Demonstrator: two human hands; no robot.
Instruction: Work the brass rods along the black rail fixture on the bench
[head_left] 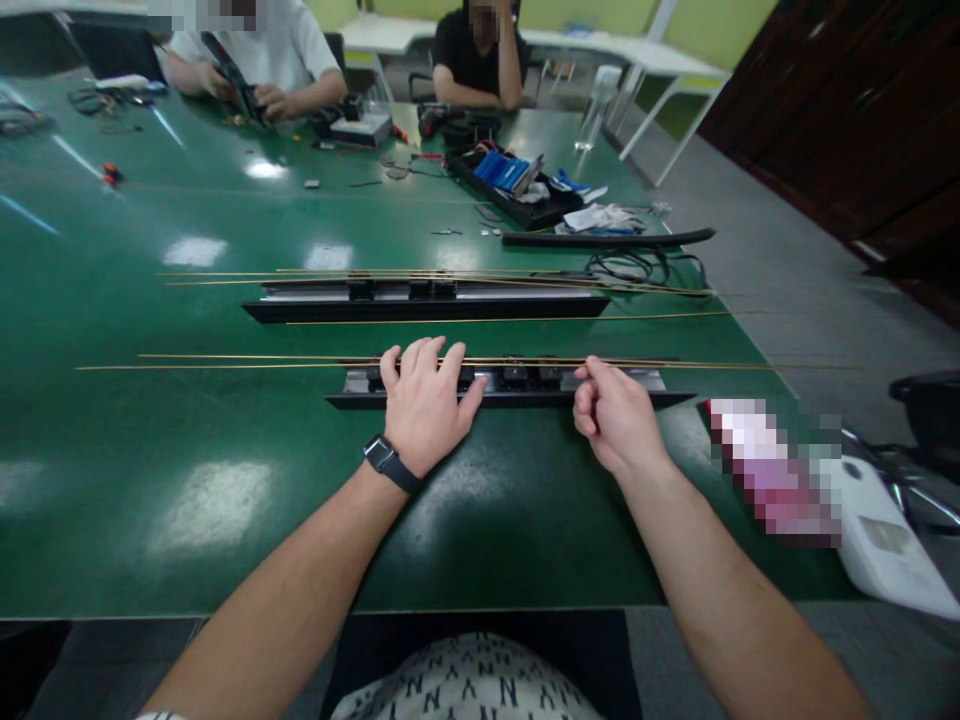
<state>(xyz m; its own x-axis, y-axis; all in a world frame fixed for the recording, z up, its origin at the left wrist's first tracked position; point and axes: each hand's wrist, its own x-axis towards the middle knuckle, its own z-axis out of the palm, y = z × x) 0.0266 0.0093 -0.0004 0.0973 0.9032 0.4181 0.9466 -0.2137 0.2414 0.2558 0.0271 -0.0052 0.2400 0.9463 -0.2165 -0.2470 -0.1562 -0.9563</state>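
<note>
A black and silver rail with several black blocks along its channel lies lengthwise in front of me. Long, thin golden rods run across it and stick out past both ends. My left hand, a black watch on its wrist, rests over the rail's left part with fingers spread across the rods. At the right part, my right hand is closed, thumb and index finger at the rods. Its fingertips are partly hidden. Beyond, a second similar rail lies with more golden rods over and beside it.
Further back are a long black strip, a coiled black cable and a black tray with blue packs. A clear bottle stands at the far edge. A white device is at right. Two people sit opposite; one holds a dark tool.
</note>
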